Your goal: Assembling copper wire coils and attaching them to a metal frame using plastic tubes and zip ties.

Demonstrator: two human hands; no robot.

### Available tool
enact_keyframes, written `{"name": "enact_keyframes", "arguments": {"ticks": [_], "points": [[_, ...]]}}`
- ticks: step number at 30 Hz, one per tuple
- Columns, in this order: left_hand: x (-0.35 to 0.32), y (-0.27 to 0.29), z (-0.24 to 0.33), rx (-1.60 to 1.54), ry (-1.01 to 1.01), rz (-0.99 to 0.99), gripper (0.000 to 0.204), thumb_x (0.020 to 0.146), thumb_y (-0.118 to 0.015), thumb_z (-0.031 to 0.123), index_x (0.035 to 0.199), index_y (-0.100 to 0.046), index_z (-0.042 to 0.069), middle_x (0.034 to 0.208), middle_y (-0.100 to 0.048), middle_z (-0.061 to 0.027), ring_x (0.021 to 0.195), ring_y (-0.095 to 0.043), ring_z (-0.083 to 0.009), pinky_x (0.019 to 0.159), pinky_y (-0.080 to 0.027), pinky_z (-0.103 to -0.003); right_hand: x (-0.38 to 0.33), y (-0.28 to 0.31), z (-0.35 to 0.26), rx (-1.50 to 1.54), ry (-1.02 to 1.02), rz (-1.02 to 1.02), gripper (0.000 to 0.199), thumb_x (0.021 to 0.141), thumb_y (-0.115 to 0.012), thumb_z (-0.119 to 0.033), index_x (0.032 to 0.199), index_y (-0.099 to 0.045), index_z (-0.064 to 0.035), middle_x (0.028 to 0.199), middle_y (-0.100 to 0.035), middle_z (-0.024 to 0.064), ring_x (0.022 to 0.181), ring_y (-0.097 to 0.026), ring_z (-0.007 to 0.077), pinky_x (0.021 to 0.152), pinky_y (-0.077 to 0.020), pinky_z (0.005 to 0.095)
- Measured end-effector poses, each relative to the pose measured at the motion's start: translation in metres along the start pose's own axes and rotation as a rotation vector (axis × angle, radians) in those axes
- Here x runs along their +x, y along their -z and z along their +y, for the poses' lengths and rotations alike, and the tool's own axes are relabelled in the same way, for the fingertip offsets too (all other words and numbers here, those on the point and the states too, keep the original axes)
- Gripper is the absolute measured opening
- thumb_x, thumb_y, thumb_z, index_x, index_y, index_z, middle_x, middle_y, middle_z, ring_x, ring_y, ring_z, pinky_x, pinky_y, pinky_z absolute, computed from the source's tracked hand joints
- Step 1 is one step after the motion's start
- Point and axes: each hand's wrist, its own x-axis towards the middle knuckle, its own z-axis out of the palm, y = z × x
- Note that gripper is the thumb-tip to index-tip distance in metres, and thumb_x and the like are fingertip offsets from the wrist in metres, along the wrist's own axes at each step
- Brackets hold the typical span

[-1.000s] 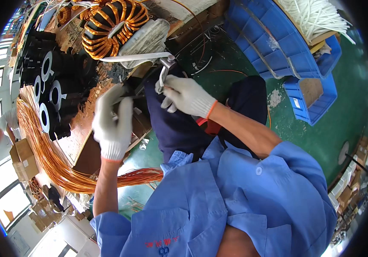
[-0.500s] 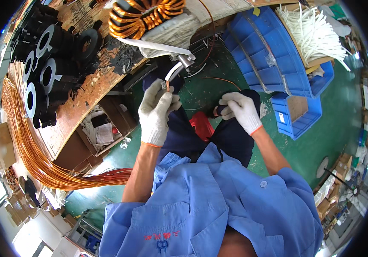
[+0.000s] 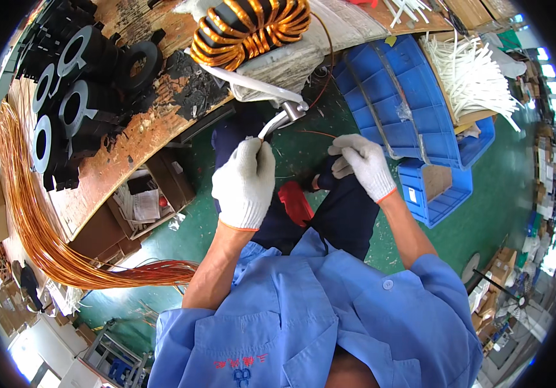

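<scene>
The left hand (image 3: 244, 184), in a white glove, was clenched around the lower end of a white tube (image 3: 271, 126). The tube rose from the top of the fist, just above the left fingers (image 3: 255, 152), to a metal fitting (image 3: 293, 110) up and to the right. From the fitting a second white length ran up and to the left, toward the coil (image 3: 252, 26) of copper wire wound on a dark ring, which sat on the bench (image 3: 129, 149) well above both hands.

The right hand (image 3: 363, 165), also gloved, was held to the right of the left hand and apart from it. Its fingers (image 3: 342, 167) were curled inward; whether they grasped the thin copper wire (image 3: 316, 134) passing just above them could not be told.

Black rings (image 3: 71, 84) lay on the bench far to the left of the left fingers. A bundle of copper wire (image 3: 38, 239) hung over the bench edge below them. Blue bins (image 3: 407, 103) stood to the right of the right fingers, with white ties (image 3: 472, 77) beyond. A red object (image 3: 296, 202) lay between and below the two hands.
</scene>
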Motion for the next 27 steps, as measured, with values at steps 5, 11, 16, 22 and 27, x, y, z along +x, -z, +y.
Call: {"name": "enact_keyframes", "arguments": {"ticks": [5,11,16,22,27], "points": [[0.013,0.005,0.013,0.415,-0.158,-0.097,0.017,0.1,-0.069,0.015,0.086,-0.063,0.008,0.071,-0.069,-0.0168,0.058,-0.07,-0.0383,0.053,-0.055,-0.048,-0.001,0.0,0.011,0.097,-0.072,0.01,0.027,0.107,-0.049,0.002,0.127,-0.066,0.0054,0.108,-0.078,0.0153,0.076,-0.077,0.0201,0.067,-0.0667,0.0332],[0.023,0.013,0.009,0.528,-0.357,-0.131,0.017,0.095,-0.072,0.015,0.083,-0.06,0.011,0.065,-0.064,-0.0131,0.053,-0.067,-0.0357,0.049,-0.051,-0.048,-0.001,0.012,0.018,0.13,-0.062,-0.014,0.028,0.107,-0.049,-0.001,0.129,-0.065,0.0065,0.113,-0.077,0.017,0.078,-0.077,0.0206,0.07,-0.0676,0.0338],[0.011,0.0,-0.005,0.46,-0.415,-0.03,0.019,0.084,-0.074,0.006,0.08,-0.056,0.011,0.064,-0.058,-0.0095,0.051,-0.062,-0.0336,0.049,-0.049,-0.046,-0.003,0.017,0.017,0.126,-0.082,0.03,0.028,0.107,-0.049,0.0,0.127,-0.067,0.0055,0.108,-0.078,0.016,0.075,-0.078,0.0203,0.068,-0.0674,0.0341],[-0.026,-0.008,-0.005,0.298,-0.515,-0.088,0.026,0.072,-0.075,0.003,0.072,-0.051,0.012,0.061,-0.052,-0.0078,0.048,-0.056,-0.0301,0.047,-0.045,-0.045,0.014,0.036,0.001,0.14,0.042,0.089,0.026,0.107,-0.049,-0.001,0.125,-0.068,0.0038,0.107,-0.078,0.0142,0.07,-0.075,0.0188,0.061,-0.0625,0.0328],[-0.116,-0.034,-0.056,0.302,-0.609,-0.467,0.019,0.077,-0.073,0.017,0.073,-0.055,0.014,0.063,-0.056,-0.0074,0.05,-0.06,-0.0264,0.045,-0.045,-0.043,0.066,0.007,-0.068,-0.078,0.435,0.199,0.022,0.11,-0.055,-0.005,0.122,-0.071,0.0048,0.105,-0.08,0.0138,0.067,-0.071,0.0114,0.062,-0.0583,0.0289]]}}
